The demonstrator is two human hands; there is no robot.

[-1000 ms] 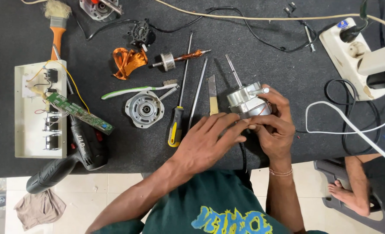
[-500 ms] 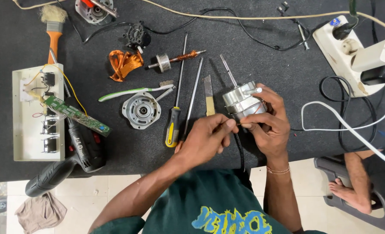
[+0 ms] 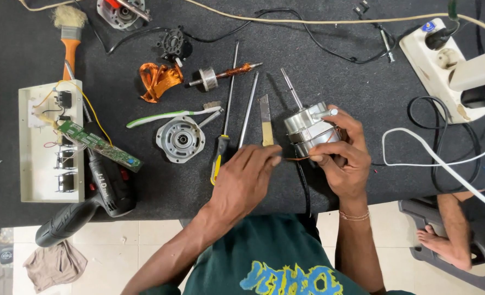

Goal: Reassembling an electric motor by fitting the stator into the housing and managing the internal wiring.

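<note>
Silver motor gripped in right hand fingers, left hand fingers loose beside, holding nothing

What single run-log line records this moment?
right hand: grips silver motor | left hand: on mat beside flat blade | mat: screwdrivers, end cap

silver motor | shaft up-left | on black mat
</note>
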